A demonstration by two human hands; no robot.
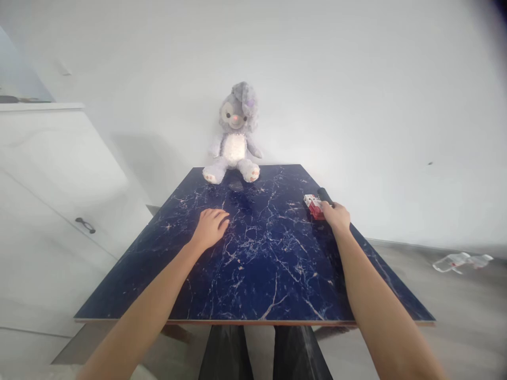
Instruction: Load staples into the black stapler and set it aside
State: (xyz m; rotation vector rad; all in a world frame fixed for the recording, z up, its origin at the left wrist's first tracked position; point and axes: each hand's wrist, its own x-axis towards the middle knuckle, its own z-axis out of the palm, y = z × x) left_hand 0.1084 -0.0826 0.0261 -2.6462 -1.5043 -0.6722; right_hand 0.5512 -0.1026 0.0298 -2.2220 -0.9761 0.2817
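Observation:
My left hand (212,227) rests on the dark blue marbled tabletop (269,264), left of centre, fingers loosely stretched and nothing in it. Near the table's right edge, my right hand (338,216) is closed over the near end of a black, stick-shaped object (325,196), whose far end points away from me. Its kind does not show. Just left of that hand lies a small red and white box (314,207), with my thumb at or against its side. Most of my right fingers are hidden from view.
A grey plush rabbit (235,145) sits at the table's far edge against the white wall (356,95). On the left stands a white cabinet (51,211) with a dark handle. Clear plastic items (455,261) lie on the floor to the right.

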